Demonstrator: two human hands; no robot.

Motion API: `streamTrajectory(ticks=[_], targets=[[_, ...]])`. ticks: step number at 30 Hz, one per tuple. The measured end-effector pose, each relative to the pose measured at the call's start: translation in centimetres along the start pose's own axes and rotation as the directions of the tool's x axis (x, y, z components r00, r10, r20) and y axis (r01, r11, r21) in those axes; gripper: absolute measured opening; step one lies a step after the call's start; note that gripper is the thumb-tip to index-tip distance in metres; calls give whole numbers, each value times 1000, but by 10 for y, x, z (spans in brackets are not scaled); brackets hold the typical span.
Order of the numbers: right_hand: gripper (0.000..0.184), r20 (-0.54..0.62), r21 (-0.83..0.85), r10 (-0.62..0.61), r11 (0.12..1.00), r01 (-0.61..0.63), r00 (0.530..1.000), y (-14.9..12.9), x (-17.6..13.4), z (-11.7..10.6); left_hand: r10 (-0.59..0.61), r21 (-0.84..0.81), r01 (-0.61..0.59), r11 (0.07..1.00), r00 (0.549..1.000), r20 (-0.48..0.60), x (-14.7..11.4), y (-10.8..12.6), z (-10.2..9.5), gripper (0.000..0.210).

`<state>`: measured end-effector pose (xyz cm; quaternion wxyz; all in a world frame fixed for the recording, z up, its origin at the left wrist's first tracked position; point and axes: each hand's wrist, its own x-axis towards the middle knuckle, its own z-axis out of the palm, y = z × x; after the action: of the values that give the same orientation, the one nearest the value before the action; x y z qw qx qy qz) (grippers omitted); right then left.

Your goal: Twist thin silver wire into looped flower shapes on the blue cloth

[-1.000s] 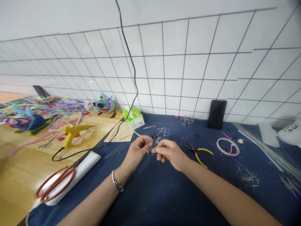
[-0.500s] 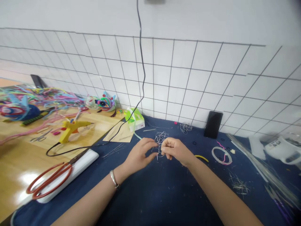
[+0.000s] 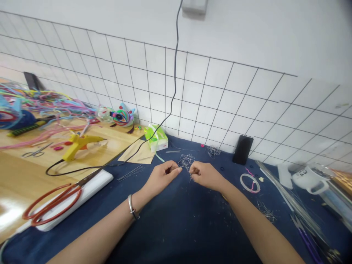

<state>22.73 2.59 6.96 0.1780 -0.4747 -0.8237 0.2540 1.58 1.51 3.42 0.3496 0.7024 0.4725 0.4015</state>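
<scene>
My right hand [image 3: 205, 175] pinches a thin silvery wire [image 3: 190, 176], whose twisted end shows below the fingertips. My left hand [image 3: 165, 175], with a silver bracelet at the wrist, is just left of it. Its fingers are curled in against the thumb, and anything between them is too small to make out. Between and beyond both hands lies a loose tangle of wire [image 3: 186, 160] on the dark blue cloth [image 3: 170, 227]. Several straight wire pieces [image 3: 130, 173] rest to the left of my left hand.
On the left are large red-handled scissors [image 3: 55, 207] over a white power strip [image 3: 103, 179], and a yellow glue gun [image 3: 78, 145] with its cable. A tissue pack [image 3: 158, 137], a black phone [image 3: 242, 149], a tape ring [image 3: 249, 183], long wires [image 3: 291, 198] and a white mug [image 3: 309, 179] stand around.
The view has shifted slightly. My left fingers, spread apart before, have drawn in to the thumb. My right hand still pinches near the wire tangle, now at its lower right.
</scene>
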Motion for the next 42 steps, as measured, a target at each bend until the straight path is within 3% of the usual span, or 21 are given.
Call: streamTrajectory(ticks=[6,13,22,26,32,36,39,42], targets=[[10,-50,-157,-91,984,82,995,-8,-8,15,-118,-249,131,960,991,67,-2,-2,11,30],[14,-158,-101,-109,990,94,981,4,-13,23,-210,-363,250,898,967,146,1,-11,16,19],[17,-247,-27,-89,996,85,965,18,-15,27,-237,-434,289,853,957,170,2,-13,19,21],[17,-248,-42,-117,993,110,962,20,-14,30,-209,-483,253,838,967,144,2,-15,21,27],[17,-239,-71,-131,991,117,962,20,-15,32,-118,-407,131,904,991,57,2,-22,25,22],[22,-243,-114,-149,986,125,958,17,-17,34,-60,-165,54,985,998,-29,2,-22,24,21],[25,-234,-176,-175,975,135,957,15,-19,36,-4,-16,3,1000,1000,-24,1,-19,22,19],[25,-214,-222,-186,965,137,959,15,-19,39,29,28,-29,999,1000,0,0,-16,22,18]])
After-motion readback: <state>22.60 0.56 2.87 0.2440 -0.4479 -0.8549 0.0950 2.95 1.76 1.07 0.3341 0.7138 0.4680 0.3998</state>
